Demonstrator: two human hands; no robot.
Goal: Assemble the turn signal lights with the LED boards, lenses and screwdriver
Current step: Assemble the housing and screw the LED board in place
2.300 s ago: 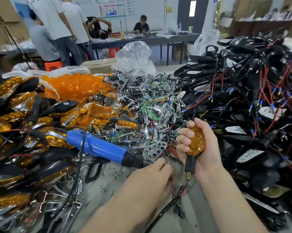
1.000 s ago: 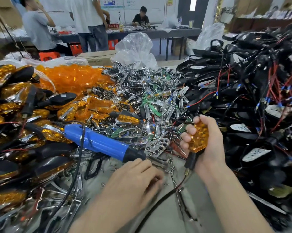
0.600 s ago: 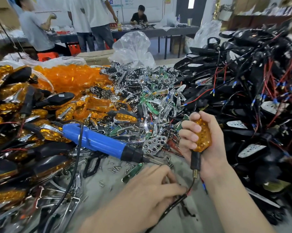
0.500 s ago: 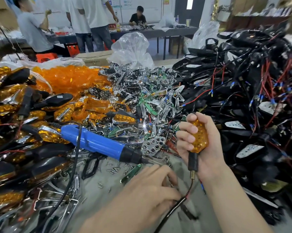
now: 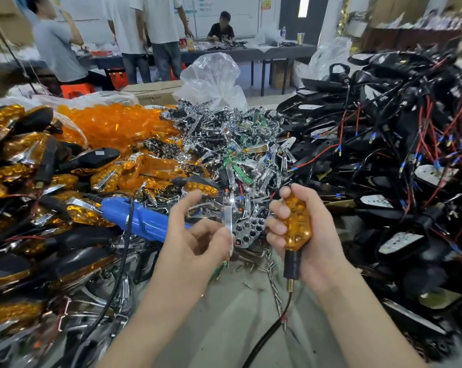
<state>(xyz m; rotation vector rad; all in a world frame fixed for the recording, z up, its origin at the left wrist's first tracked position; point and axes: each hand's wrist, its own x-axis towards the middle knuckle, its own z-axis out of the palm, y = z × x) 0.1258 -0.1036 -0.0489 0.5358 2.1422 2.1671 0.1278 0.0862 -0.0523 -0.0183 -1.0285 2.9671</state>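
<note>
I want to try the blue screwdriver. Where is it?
In the head view, the screwdriver lies left of centre on the pile of amber lights, its tip hidden behind the left hand.

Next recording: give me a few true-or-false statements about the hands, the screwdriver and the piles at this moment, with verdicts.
1. The right hand grips an amber turn signal light. True.
2. The left hand holds the blue screwdriver. False: it lies ungripped, to the left of that hand.
3. The loose orange lenses are heaped on the right. False: they are far left; black housings with wires fill the right.
4. A black cable hangs from the held light's stem. True.
</note>
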